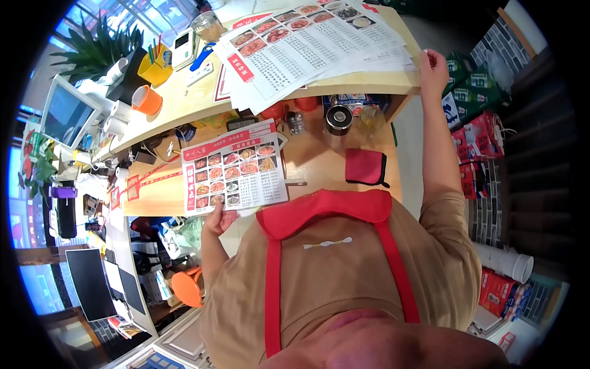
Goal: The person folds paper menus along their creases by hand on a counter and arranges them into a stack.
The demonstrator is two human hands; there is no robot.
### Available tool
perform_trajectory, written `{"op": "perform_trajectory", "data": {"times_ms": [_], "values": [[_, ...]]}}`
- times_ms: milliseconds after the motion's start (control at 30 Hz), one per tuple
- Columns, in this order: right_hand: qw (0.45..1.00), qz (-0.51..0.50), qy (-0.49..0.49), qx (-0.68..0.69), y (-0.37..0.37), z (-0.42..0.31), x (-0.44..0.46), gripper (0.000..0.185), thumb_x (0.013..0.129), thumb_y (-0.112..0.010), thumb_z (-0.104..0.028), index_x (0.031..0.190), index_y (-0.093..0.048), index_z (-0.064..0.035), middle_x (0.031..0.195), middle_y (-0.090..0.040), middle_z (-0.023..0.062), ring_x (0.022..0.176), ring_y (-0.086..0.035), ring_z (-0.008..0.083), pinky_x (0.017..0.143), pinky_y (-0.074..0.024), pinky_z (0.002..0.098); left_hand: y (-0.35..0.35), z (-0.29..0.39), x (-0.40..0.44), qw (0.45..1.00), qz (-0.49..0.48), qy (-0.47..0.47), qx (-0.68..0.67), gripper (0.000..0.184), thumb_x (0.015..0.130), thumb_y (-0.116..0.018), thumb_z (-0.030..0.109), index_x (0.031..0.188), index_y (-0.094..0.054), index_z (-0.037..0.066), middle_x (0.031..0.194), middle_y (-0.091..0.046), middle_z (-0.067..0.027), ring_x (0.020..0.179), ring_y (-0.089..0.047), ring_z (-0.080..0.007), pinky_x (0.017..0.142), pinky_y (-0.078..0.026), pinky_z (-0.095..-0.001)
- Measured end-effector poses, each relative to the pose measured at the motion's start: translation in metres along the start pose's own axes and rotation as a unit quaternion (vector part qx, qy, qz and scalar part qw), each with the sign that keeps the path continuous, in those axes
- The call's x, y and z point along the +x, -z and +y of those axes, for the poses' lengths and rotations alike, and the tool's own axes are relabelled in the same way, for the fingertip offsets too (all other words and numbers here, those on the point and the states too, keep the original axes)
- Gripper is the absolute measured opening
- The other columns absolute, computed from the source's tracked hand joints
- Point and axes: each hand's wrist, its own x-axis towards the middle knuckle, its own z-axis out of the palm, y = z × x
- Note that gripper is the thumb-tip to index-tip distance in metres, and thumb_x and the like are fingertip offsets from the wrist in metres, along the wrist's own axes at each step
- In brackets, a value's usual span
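At the lower left of the desk, my left hand (219, 219) holds the bottom edge of a printed menu sheet (261, 190) with food pictures, its thumb on top of the paper. My right hand (434, 69) is at the right end of the upper counter, fingers curled at its edge beside a spread of menu sheets (307, 46). Whether anything small is between those fingers is hidden. A red cloth with a black edge (364, 166) lies on the lower desk, to the right of the held menu.
A black-lidded steel cup (338, 119) and a glass (370, 122) stand under the counter's overhang. An orange cup (147, 99), a yellow pen holder (155, 66), a card terminal (184, 49) and a glass jar (208, 26) line the upper counter (196, 92). Green packs (485, 86) are at the right.
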Motion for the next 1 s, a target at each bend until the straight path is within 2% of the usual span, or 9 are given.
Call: {"op": "perform_trajectory", "data": {"times_ms": [33, 167, 267, 333, 467, 533, 633, 900, 1000], "values": [[1.000, -0.004, 0.004, -0.008, 0.000, 0.001, 0.000, 0.025, 0.081, -0.064, -0.018, 0.095, -0.061, 0.0023, 0.083, -0.063, 0.0076, 0.073, -0.058, 0.0134, 0.069, -0.0471, 0.0255, 0.001, 0.009, -0.009, 0.993, -0.009, 0.063, 0.103, 0.073, 0.076, -0.056, 0.064, 0.085, -0.060, -0.008, 0.075, -0.065, -0.0172, 0.059, -0.063, -0.0222, 0.051, -0.052, -0.0228], [1.000, -0.011, 0.004, -0.024, 0.001, -0.001, 0.000, 0.025, 0.083, -0.064, -0.017, 0.097, -0.060, 0.0023, 0.084, -0.062, 0.0048, 0.074, -0.056, 0.0090, 0.069, -0.0460, 0.0214, -0.016, 0.045, -0.034, 0.890, 0.045, 0.204, 0.406, 0.065, 0.077, -0.062, 0.057, 0.076, -0.061, -0.008, 0.073, -0.065, -0.0161, 0.061, -0.065, -0.0213, 0.051, -0.052, -0.0281], [1.000, -0.010, -0.007, -0.027, 0.000, -0.007, 0.000, 0.025, 0.083, -0.064, -0.018, 0.097, -0.060, 0.0020, 0.084, -0.062, 0.0047, 0.073, -0.056, 0.0090, 0.069, -0.0461, 0.0215, -0.097, 0.100, -0.085, 0.772, 0.012, -0.087, 0.629, 0.046, 0.081, -0.064, 0.044, 0.080, -0.063, -0.002, 0.074, -0.066, -0.0137, 0.058, -0.063, -0.0191, 0.058, -0.051, -0.0290], [1.000, -0.005, -0.012, -0.022, 0.000, -0.013, -0.003, 0.024, 0.081, -0.065, -0.018, 0.095, -0.061, 0.0017, 0.083, -0.062, 0.0058, 0.073, -0.057, 0.0110, 0.069, -0.0466, 0.0232, -0.175, 0.123, -0.121, 0.721, 0.055, -0.370, 0.583, 0.028, 0.080, -0.066, 0.031, 0.084, -0.065, 0.004, 0.071, -0.064, -0.0107, 0.062, -0.062, -0.0195, 0.060, -0.050, -0.0319], [1.000, 0.012, -0.014, -0.014, 0.000, -0.013, -0.003, 0.023, 0.079, -0.066, -0.018, 0.092, -0.061, 0.0014, 0.082, -0.062, 0.0081, 0.072, -0.058, 0.0149, 0.068, -0.0477, 0.0268, -0.287, 0.144, -0.158, 0.433, 0.052, -0.750, 0.498, 0.025, 0.075, -0.067, 0.012, 0.099, -0.060, 0.006, 0.090, -0.060, -0.0093, 0.082, -0.057, -0.0254, 0.072, -0.046, -0.0354], [1.000, 0.011, -0.016, -0.006, 0.001, -0.012, -0.002, 0.023, 0.079, -0.066, -0.017, 0.091, -0.061, 0.0014, 0.082, -0.062, 0.0081, 0.072, -0.058, 0.0148, 0.068, -0.0477, 0.0269, -0.326, 0.155, -0.167, 0.331, 0.110, -0.752, 0.559, 0.045, 0.072, -0.068, 0.012, 0.115, -0.055, 0.009, 0.107, -0.058, -0.0107, 0.097, -0.054, -0.0276, 0.083, -0.043, -0.0387], [1.000, 0.012, -0.018, 0.014, 0.000, -0.006, -0.002, 0.023, 0.078, -0.066, -0.017, 0.091, -0.061, 0.0015, 0.081, -0.062, 0.0086, 0.071, -0.059, 0.0155, 0.067, -0.0480, 0.0271, -0.343, 0.170, -0.144, 0.269, 0.176, -0.725, 0.609, 0.052, 0.073, -0.066, 0.012, 0.123, -0.050, 0.012, 0.119, -0.054, -0.0103, 0.108, -0.051, -0.0299, 0.091, -0.039, -0.0416], [0.999, 0.031, 0.016, -0.039, -0.001, -0.010, -0.006, 0.026, 0.077, -0.065, -0.022, 0.090, -0.062, -0.0004, 0.080, -0.064, 0.0094, 0.073, -0.062, 0.0192, 0.069, -0.0487, 0.0303, -0.327, 0.207, -0.110, 0.317, 0.151, -0.637, 0.687, 0.055, 0.080, -0.063, 0.031, 0.130, -0.046, 0.014, 0.132, -0.048, -0.0084, 0.120, -0.045, -0.0300, 0.099, -0.034, -0.0446], [0.998, 0.032, 0.021, -0.040, -0.002, -0.007, -0.006, 0.026, 0.077, -0.067, -0.022, 0.091, -0.063, -0.0003, 0.080, -0.064, 0.0083, 0.072, -0.061, 0.0175, 0.069, -0.0486, 0.0285, -0.328, 0.201, -0.111, 0.222, 0.271, -0.653, 0.671, 0.070, 0.070, -0.068, 0.041, 0.130, -0.043, 0.014, 0.131, -0.046, -0.0139, 0.116, -0.047, -0.0315, 0.092, -0.038, -0.0465]]}}
